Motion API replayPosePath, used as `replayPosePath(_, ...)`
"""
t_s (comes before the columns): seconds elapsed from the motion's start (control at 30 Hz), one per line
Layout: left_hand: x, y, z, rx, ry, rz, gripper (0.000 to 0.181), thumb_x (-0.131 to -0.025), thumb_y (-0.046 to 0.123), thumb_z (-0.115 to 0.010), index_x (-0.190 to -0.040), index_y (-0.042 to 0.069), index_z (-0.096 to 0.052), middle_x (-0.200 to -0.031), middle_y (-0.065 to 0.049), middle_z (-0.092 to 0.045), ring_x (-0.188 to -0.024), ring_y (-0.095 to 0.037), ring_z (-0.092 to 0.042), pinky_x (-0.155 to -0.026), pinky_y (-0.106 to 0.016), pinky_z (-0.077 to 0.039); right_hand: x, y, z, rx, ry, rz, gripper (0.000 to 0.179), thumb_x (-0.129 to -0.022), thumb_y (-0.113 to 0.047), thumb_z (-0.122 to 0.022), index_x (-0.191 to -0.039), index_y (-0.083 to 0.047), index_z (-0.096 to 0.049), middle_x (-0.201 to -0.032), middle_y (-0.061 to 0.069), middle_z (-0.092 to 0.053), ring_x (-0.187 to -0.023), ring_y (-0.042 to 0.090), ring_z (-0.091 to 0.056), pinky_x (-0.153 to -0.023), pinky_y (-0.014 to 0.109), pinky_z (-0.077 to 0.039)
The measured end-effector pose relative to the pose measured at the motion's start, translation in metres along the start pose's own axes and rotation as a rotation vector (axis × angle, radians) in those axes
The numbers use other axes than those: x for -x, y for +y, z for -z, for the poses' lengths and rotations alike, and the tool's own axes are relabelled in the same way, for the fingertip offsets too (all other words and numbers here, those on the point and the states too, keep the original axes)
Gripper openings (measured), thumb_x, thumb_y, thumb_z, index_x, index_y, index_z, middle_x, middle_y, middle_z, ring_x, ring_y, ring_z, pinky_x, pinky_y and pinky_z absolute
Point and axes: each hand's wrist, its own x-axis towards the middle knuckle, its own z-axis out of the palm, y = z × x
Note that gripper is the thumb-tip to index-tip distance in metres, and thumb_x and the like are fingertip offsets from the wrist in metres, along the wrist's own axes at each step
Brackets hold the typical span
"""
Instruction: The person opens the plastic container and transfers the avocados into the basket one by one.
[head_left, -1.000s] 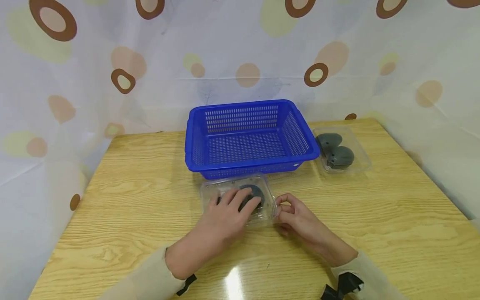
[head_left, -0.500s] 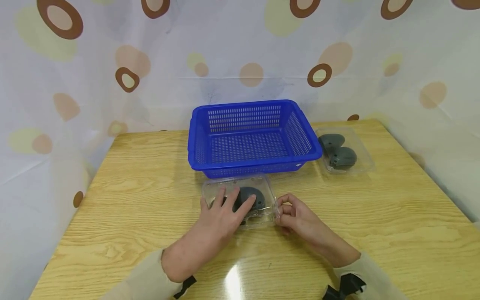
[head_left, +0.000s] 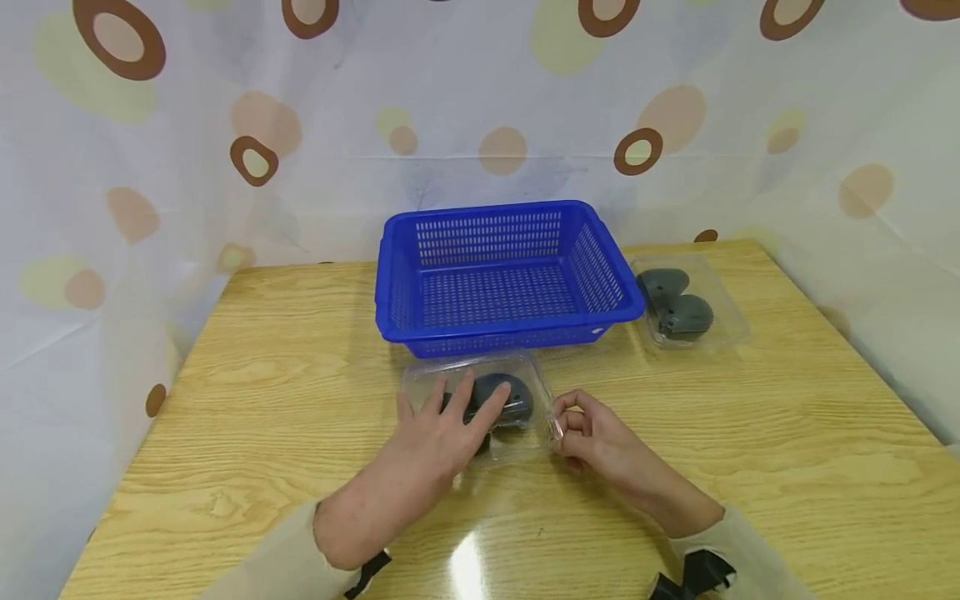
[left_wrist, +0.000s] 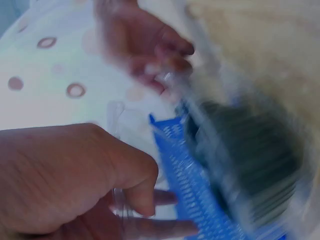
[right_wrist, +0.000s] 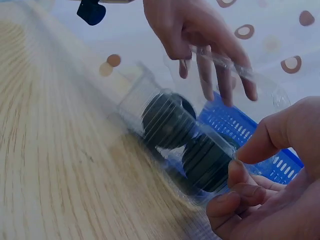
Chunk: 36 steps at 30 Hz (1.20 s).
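Note:
A clear plastic clamshell box [head_left: 517, 446] lies on the table in front of the basket. Inside it are dark grey-green rounded objects [right_wrist: 207, 162], two of them showing in the right wrist view, their upper sides smooth in the head view. My left hand [head_left: 427, 442] reaches over the box with fingers spread and fairly straight, overlapping its clear lid [right_wrist: 230, 65], which stands raised in the right wrist view. At the box's right edge, my right hand [head_left: 600, 442] pinches the clear plastic between thumb and fingers. The left wrist view is blurred around the box.
Just behind the box stands a blue perforated plastic basket [head_left: 510, 329]. To its right is another clear box [head_left: 723, 321] holding two similar dark objects [head_left: 686, 317]. A patterned sheet [head_left: 337, 192] hangs around the wooden table [head_left: 285, 350].
My left hand has shifted slightly left and toward me, fingers more spread, uncovering more of the dark objects. My right hand keeps its pinch at the box's edge.

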Motion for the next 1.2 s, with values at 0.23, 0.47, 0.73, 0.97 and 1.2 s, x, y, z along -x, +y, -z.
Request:
replayPosePath(0.23,0.0,-0.015,0.01,0.108,0.113,-0.062,0.09,-0.079,-0.012,-0.074,-0.153,0.022,-0.035,-0.145,-0.021,-0.05,-0.129,-0.047,-0.051,-0.092,-0.071,-0.049,0.002,0.002,0.003,-0.019,-0.011,0.011,0.03,-0.09,0.004,-0.054,-0.114,0.0,-0.036,-0.08,-0.002,-0.051,-0.062,0.009,-0.043,-0.055,0.022,-0.038)
replayPosePath(0.47,-0.002,-0.033,0.005,0.122,0.436,-0.126,0.061,-0.084,-0.011,-0.064,-0.14,0.009,-0.05,-0.118,-0.014,-0.067,-0.108,-0.03,-0.067,-0.087,-0.039,-0.06,0.004,0.005,0.004,-0.024,-0.039,-0.007,0.03,-0.091,0.002,-0.052,-0.115,-0.001,-0.035,-0.078,-0.004,-0.053,-0.062,0.01,-0.044,-0.054,0.023,-0.039)
replayPosePath(0.73,-0.005,-0.055,0.001,0.203,0.635,-0.122,0.048,-0.086,-0.012,-0.061,-0.132,0.002,-0.055,-0.107,-0.014,-0.067,-0.09,-0.024,-0.07,-0.075,-0.027,-0.061,0.006,0.005,0.007,-0.018,-0.104,-0.02,0.041,-0.094,-0.001,-0.054,-0.126,0.003,-0.03,-0.077,-0.005,-0.052,-0.06,0.008,-0.04,-0.055,0.023,-0.039)
replayPosePath(0.97,-0.004,-0.066,0.004,0.216,0.676,-0.077,0.042,-0.089,0.003,-0.071,-0.128,0.002,-0.056,-0.107,-0.015,-0.067,-0.088,-0.021,-0.069,-0.074,-0.026,-0.061,0.008,0.002,0.006,-0.004,-0.13,-0.018,0.045,-0.096,-0.003,-0.054,-0.131,0.005,-0.028,-0.078,-0.004,-0.052,-0.061,0.008,-0.04,-0.056,0.023,-0.041)
replayPosePath(1.2,0.001,-0.072,0.007,0.232,0.669,0.008,0.06,-0.089,0.013,-0.074,-0.141,0.004,-0.046,-0.124,-0.016,-0.06,-0.101,-0.025,-0.067,-0.087,-0.033,-0.06,0.009,0.003,0.007,0.012,-0.139,-0.005,0.043,-0.096,-0.004,-0.056,-0.129,0.003,-0.029,-0.078,-0.004,-0.054,-0.06,0.009,-0.042,-0.056,0.024,-0.043)
